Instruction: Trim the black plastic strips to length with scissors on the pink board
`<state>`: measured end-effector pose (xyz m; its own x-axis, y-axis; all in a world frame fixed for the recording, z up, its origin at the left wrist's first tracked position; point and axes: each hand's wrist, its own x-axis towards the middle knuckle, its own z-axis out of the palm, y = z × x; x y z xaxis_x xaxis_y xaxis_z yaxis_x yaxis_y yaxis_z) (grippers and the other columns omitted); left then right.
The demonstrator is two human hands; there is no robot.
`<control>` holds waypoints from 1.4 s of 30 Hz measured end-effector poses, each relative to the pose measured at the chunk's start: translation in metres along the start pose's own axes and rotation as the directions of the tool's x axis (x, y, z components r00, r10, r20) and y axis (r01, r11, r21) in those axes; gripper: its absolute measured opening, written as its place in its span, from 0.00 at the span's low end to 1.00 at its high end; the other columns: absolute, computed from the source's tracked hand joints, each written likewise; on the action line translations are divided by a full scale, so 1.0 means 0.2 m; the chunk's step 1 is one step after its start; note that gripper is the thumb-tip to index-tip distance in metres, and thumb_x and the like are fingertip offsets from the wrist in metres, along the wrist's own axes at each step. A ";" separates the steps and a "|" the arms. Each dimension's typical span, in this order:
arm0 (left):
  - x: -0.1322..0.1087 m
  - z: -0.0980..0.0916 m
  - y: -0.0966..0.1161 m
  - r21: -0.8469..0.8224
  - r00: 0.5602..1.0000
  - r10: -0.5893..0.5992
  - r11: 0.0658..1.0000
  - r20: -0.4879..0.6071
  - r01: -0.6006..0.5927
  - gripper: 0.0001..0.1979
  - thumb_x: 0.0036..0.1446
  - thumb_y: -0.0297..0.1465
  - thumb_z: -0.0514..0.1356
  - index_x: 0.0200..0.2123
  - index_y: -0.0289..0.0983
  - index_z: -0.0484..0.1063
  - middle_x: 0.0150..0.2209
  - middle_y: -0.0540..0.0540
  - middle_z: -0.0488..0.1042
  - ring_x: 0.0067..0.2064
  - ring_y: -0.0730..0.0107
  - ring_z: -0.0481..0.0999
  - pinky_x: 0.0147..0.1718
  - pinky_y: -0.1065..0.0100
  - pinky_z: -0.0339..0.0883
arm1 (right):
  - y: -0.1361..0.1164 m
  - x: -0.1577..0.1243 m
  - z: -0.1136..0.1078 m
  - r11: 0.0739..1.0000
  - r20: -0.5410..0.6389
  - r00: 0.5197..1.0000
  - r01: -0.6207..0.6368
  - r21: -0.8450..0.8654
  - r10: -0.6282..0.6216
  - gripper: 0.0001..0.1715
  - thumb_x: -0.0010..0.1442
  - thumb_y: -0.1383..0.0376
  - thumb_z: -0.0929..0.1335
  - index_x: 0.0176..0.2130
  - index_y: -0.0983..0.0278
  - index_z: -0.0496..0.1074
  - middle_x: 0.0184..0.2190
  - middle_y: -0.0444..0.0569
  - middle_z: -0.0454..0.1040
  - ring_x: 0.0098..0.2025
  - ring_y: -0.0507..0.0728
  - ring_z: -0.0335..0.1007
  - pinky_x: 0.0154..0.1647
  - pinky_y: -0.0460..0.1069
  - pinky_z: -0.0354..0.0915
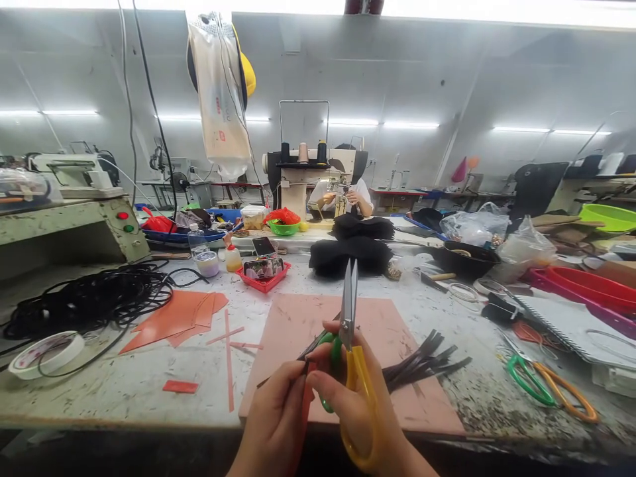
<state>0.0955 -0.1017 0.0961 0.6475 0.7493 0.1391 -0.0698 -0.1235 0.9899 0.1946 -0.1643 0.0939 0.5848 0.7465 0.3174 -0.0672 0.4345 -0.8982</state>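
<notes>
My left hand (275, 407) is closed on an orange-red leather strip (305, 404) that hangs down beside its thumb. A thin dark end shows at the fingertips; what it belongs to is hard to make out. In my right hand (368, 384) are scissors (349, 301) with one yellow and one green handle, their slightly parted blades pointing up and away. The right thumb and fingertips meet the left fingertips at the strip's upper end. Both hands are over the front of a pink board (283, 324). Dark thin strips (427, 358) lie fanned out to the right.
Orange leather pieces (183, 318), a tape roll (47, 354) and black cord (89, 298) lie left. A red tray (265, 281) holds a phone. Black stacked pieces (348, 257) stand behind the board. Other scissors (541, 384) lie right. A co-worker (364, 199) sits at a sewing machine beyond.
</notes>
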 end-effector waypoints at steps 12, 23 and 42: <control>-0.04 0.01 -0.02 0.129 0.995 0.077 0.988 0.064 -0.085 0.14 0.53 0.43 0.56 0.34 0.40 0.73 0.32 0.47 0.74 0.37 0.61 0.71 0.39 0.68 0.64 | -0.10 -0.02 -0.01 0.997 -0.029 0.999 -0.044 0.056 0.045 0.22 0.47 0.69 0.70 0.43 0.60 0.65 0.25 0.40 0.68 0.24 0.50 0.66 0.24 0.44 0.66; -0.08 0.06 0.06 0.080 0.995 -0.017 0.997 0.103 0.008 0.20 0.55 0.46 0.53 0.42 0.38 0.70 0.20 0.54 0.62 0.20 0.75 0.60 0.21 0.72 0.55 | -0.17 0.03 -0.06 0.970 0.002 0.981 0.194 -0.147 -0.196 0.22 0.50 0.70 0.68 0.45 0.58 0.64 0.27 0.40 0.68 0.26 0.50 0.67 0.27 0.46 0.66; 0.07 0.19 -0.08 0.003 0.864 -0.289 0.949 0.411 0.315 0.28 0.44 0.53 0.60 0.41 0.39 0.75 0.25 0.51 0.63 0.29 0.73 0.60 0.29 0.72 0.58 | -0.62 0.35 -0.66 0.735 -0.362 0.665 0.441 -0.515 -0.653 0.26 0.42 0.66 0.72 0.43 0.60 0.67 0.24 0.37 0.67 0.22 0.49 0.63 0.22 0.45 0.62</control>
<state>0.1345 -0.1143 0.0815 0.8921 0.4157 -0.1770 0.1405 0.1169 0.9831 0.3513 -0.2327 0.1873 0.7254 0.0306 0.6876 0.6250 0.3892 -0.6767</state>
